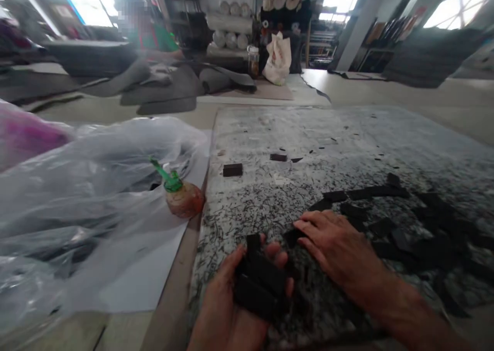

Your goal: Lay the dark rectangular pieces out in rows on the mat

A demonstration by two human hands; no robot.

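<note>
Site reads as a workshop for cloth or similar sheet material — thick rolls [230,40] stacked at the back, grey sheets [173,86] spread over a broad table [110,106], dark cut pieces [432,245] and shreds [247,204] littering a worn work surface [309,120].

The left grip [224,289], at the lower centre of the frame, is a bare hand with rounded fingertips. The right grip [332,240], right of centre, is bare too, its slender wrist widening into an uncovered forearm [397,299] toward the lower right corner.
</note>
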